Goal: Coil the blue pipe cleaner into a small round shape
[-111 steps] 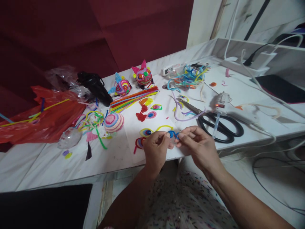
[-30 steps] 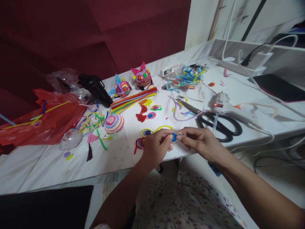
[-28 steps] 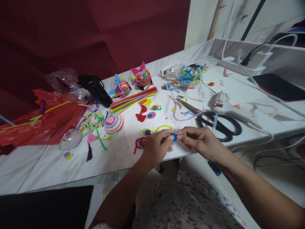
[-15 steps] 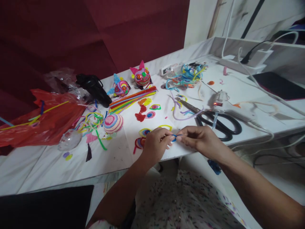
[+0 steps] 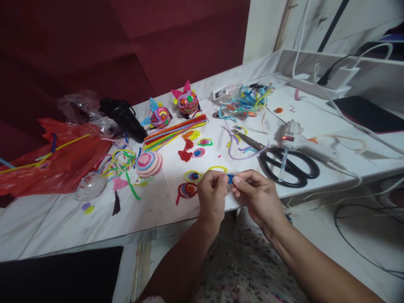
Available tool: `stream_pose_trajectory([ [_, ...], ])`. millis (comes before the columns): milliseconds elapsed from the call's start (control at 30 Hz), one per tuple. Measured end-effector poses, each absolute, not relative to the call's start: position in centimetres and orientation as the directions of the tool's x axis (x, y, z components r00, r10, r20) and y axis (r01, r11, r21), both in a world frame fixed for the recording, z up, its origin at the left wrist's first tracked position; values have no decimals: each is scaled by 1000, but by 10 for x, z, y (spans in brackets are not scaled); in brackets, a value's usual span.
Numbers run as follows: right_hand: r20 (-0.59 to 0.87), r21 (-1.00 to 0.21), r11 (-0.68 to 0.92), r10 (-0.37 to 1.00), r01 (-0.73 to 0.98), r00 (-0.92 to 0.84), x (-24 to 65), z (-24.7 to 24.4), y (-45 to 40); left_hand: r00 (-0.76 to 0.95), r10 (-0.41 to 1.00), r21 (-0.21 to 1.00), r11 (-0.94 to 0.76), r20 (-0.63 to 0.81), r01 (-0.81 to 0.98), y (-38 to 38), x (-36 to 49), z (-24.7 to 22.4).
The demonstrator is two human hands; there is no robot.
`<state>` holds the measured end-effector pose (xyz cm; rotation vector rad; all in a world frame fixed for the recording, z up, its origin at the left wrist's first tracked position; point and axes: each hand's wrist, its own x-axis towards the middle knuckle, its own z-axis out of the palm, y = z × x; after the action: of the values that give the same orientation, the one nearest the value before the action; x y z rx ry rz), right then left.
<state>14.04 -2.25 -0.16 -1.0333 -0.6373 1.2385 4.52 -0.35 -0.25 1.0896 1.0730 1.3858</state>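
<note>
Between the fingertips of my left hand [image 5: 215, 191] and my right hand [image 5: 256, 189] is a small blue pipe cleaner piece [image 5: 230, 179], partly hidden by the thumbs. Both hands pinch it just over the table's front edge. Beside my left hand lie a yellow-rimmed eye shape [image 5: 192, 176] and a red-rimmed eye shape [image 5: 187, 190] on white paper. A yellow outline [image 5: 217, 169] shows behind the hands. To the right of my right hand rest black-handled scissors [image 5: 290, 166].
A glue gun [image 5: 291, 134] with a lit red light stands behind the scissors, its cable trailing right. Pipe cleaners [image 5: 175, 131], a striped dome [image 5: 149, 163], a finished pink-eared head [image 5: 187, 101] and a blue-eared one [image 5: 158, 114] sit farther back. A red plastic bag [image 5: 69, 155] lies left.
My hands have turned more upright and closer together around the blue piece, which looks more compact. The red-rimmed eye shape shows more fully beside my left hand.
</note>
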Motion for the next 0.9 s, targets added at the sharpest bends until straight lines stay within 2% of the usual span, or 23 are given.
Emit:
stream_pose_trajectory([
  [167, -168, -845, -9, 954, -535, 248, 131, 4, -27, -85, 995, 956, -67, 44, -285, -5, 52, 1],
  [333, -176, -837, -28, 960, -547, 220, 131, 5, -29, -134, 989, 962, -98, 65, -256, -7, 52, -2],
  [467, -132, -878, -47, 980, -476, 146, 140, 5, -28, -81, 994, 974, -91, 76, -206, -5, 44, 0],
  [633, -2, -963, 45, 985, -266, 173, 159, 7, -22, -40, 979, 980, -201, 201, 1, -4, 30, 5],
  [733, 201, -979, 202, 967, 12, 157, 169, 11, -19, 0, 974, 972, -228, 228, 56, -6, 27, 10],
  [833, 389, -873, 367, 921, 320, 6, 177, 15, -18, 41, 963, 952, -269, 265, 147, -7, 25, 15],
  [900, 448, -783, 442, 889, 438, -96, 180, 19, -19, 60, 957, 933, -289, 282, 217, -7, 24, 15],
])
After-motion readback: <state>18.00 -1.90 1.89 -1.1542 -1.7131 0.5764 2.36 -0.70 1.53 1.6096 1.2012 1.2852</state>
